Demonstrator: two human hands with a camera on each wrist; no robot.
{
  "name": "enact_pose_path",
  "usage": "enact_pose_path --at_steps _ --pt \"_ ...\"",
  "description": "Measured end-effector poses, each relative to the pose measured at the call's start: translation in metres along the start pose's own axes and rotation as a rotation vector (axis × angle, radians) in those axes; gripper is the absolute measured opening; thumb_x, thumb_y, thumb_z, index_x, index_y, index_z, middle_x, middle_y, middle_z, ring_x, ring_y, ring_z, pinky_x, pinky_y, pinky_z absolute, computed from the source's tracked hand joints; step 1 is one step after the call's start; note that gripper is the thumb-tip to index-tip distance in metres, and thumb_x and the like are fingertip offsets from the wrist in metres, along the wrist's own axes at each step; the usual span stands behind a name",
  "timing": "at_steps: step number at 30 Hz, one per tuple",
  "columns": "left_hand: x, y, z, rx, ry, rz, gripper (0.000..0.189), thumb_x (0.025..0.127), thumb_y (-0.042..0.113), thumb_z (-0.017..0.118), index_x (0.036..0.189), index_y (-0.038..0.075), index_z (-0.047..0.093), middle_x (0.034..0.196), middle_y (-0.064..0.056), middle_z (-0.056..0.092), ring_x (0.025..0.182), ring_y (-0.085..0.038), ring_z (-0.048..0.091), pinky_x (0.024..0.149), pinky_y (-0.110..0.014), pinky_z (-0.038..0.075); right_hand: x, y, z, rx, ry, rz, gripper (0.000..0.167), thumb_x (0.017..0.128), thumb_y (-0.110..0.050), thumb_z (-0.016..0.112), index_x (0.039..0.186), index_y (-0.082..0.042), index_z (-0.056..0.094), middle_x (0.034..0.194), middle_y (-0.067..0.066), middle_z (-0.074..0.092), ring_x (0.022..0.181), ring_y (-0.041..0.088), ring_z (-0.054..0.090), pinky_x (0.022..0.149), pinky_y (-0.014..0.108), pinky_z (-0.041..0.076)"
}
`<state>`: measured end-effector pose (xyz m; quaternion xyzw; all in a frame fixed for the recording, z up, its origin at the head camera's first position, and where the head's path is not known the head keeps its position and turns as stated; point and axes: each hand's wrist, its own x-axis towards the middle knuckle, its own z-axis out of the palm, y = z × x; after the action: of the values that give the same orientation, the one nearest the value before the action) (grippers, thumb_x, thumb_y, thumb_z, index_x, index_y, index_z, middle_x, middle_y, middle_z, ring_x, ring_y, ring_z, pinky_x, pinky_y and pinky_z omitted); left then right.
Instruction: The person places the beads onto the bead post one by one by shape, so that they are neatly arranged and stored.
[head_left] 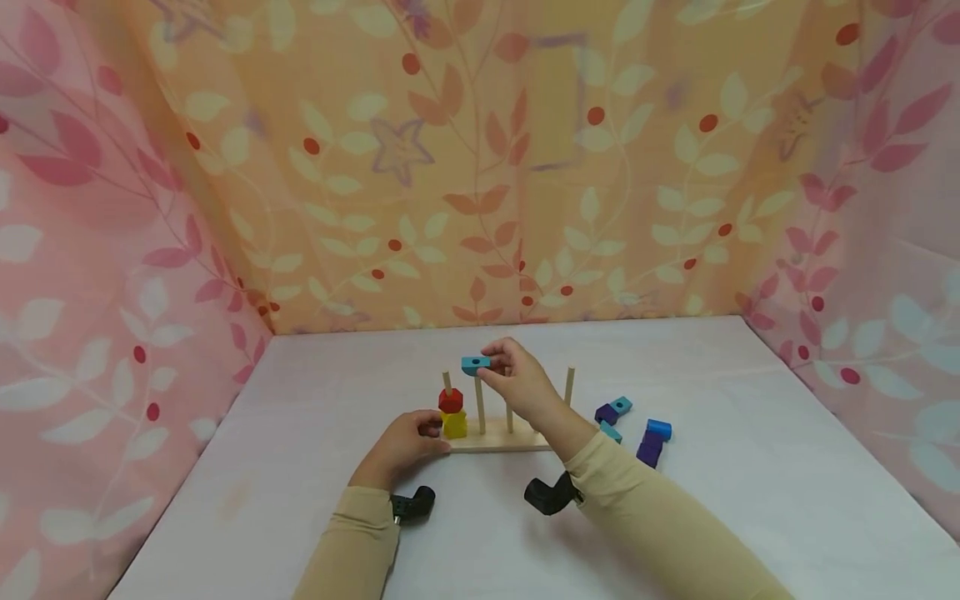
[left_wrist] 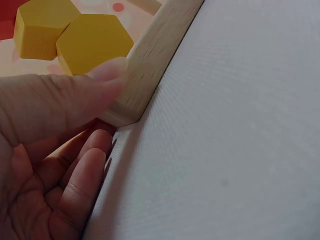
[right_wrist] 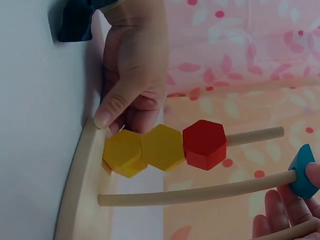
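My right hand pinches a blue half-round block with a hole through it. In the right wrist view the block sits right at the tip of the second peg. On the leftmost peg, a red hexagonal block stands above two yellow hexagonal blocks. My left hand holds the left end of the wooden base. Its thumb presses on the base's corner, with the fingers curled behind that end.
Right of the base lie loose blocks: a purple one, a blue one with a hole, a teal one, a blue one and a dark purple one. Another upright peg stands at the base's right end. Patterned curtains enclose the white table.
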<state>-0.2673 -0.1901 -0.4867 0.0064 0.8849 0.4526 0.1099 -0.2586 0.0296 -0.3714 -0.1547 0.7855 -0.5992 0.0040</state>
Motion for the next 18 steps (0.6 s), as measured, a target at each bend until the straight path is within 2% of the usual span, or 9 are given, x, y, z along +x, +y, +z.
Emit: enact_pose_path --at_steps 6,13,18 --pt "0.001 0.0 0.0 -0.035 -0.005 -0.011 0.052 0.067 0.028 0.081 0.115 0.018 0.061 0.098 0.0 0.059 0.093 -0.02 0.051 0.086 -0.039 0.043 -0.003 0.005 0.005 0.041 0.05 0.007 0.024 0.085 -0.008 0.064 0.106 -0.008 0.053 0.095 0.008 0.057 0.085 0.02 0.054 0.078 0.03 0.047" --pt "0.002 0.0 0.0 -0.05 -0.009 -0.017 0.052 0.067 0.026 0.081 0.115 0.018 0.062 0.098 0.0 0.059 0.092 -0.02 0.05 0.085 -0.038 0.044 -0.004 0.013 0.012 0.127 0.094 0.024 0.038 0.084 -0.003 0.063 0.117 -0.007 0.045 0.101 0.01 0.058 0.085 0.018 0.056 0.082 0.031 0.048" --pt "0.0 0.001 -0.001 -0.053 -0.008 -0.033 0.053 0.066 0.026 0.082 0.114 0.019 0.062 0.098 0.0 0.059 0.093 -0.021 0.051 0.085 -0.039 0.044 -0.005 0.022 0.017 0.152 0.114 0.053 0.04 0.084 -0.003 0.064 0.118 -0.007 0.044 0.1 0.01 0.059 0.084 0.018 0.056 0.082 0.028 0.048"
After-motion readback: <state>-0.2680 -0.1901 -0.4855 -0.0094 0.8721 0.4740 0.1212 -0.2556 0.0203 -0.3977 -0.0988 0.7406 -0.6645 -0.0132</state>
